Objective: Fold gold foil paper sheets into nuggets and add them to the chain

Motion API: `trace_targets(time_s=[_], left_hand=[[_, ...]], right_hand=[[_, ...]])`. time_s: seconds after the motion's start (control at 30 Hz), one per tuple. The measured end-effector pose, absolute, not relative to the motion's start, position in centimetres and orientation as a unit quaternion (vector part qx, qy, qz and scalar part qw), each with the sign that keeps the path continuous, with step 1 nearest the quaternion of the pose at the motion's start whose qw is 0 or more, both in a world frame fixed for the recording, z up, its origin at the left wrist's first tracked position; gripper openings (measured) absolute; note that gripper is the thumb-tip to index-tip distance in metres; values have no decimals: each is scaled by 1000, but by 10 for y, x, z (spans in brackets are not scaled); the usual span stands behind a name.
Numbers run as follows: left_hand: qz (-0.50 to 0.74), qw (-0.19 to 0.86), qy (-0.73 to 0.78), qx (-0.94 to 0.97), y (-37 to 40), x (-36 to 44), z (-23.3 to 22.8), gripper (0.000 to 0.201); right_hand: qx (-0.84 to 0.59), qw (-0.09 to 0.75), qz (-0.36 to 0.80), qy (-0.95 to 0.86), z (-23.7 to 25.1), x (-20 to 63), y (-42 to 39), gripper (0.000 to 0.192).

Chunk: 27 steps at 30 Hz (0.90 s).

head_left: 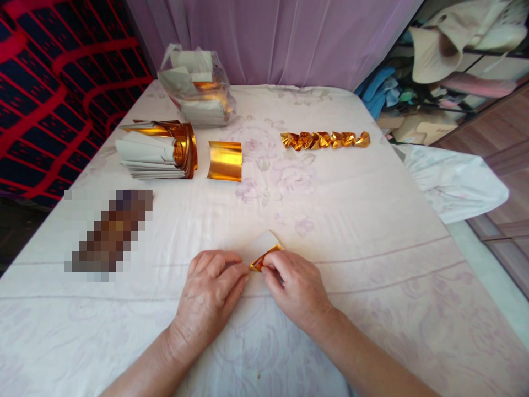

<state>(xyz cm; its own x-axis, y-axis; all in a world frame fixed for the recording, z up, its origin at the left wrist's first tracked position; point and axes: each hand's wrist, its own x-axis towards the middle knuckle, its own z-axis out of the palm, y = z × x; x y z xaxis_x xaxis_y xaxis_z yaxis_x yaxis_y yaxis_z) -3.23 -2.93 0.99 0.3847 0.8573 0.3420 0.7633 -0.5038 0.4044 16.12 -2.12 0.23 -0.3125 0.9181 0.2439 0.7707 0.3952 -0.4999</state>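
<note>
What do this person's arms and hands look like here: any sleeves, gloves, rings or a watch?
Both forearms are bare as far as the bottom edge of the picture, with no sleeve showing. The left hand and the right hand wear no gloves. No ring, watch or bracelet shows on the fingers or wrists that face the camera. Nails look short and unpainted.

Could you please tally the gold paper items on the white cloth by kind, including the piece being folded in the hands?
Stack of gold-and-white foil paper sheets: 1
Clear plastic bag of foil paper: 1
Loose curled gold foil sheet: 1
Row of folded gold foil pieces: 1
Gold-and-white sheet being folded: 1
Total: 5
</note>
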Motion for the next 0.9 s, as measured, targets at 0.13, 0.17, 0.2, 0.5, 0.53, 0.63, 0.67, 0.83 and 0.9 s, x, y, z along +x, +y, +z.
trace_targets(time_s=[0.13, 0.17, 0.2, 0.5, 0.53, 0.63, 0.67, 0.83, 0.9], left_hand=[[247, 71, 461, 850, -34, -32, 13, 24], [240, 65, 461, 852, -35, -31, 13, 24], [233, 59, 462, 854, -36, -31, 13, 24], [213, 38, 461, 861, -37, -29, 9, 24], [211, 37, 461, 861, -37, -29, 9, 24], [208, 40, 460, 862, -36, -29, 9, 23], [208, 42, 460, 862, -36, -29, 10, 23], [207, 53, 462, 861, -36, -28, 9, 26], [207, 54, 464, 859, -36, -28, 9, 25]], right_hand=[[-531, 252, 149, -795, 1, 162, -21, 13], [-532, 251, 149, -795, 1, 162, -21, 13], [-531, 250, 150, -795, 1, 162, -21, 13], [-529, 251, 147, -797, 2, 163, -20, 13], [-530, 253, 148, -796, 2, 163, -20, 13], [-529, 256, 149, -795, 1, 163, -20, 15], [-529, 256, 149, -795, 1, 163, -20, 15], [-526, 253, 149, -798, 1, 163, -20, 15], [-526, 252, 148, -799, 1, 163, -19, 15]])
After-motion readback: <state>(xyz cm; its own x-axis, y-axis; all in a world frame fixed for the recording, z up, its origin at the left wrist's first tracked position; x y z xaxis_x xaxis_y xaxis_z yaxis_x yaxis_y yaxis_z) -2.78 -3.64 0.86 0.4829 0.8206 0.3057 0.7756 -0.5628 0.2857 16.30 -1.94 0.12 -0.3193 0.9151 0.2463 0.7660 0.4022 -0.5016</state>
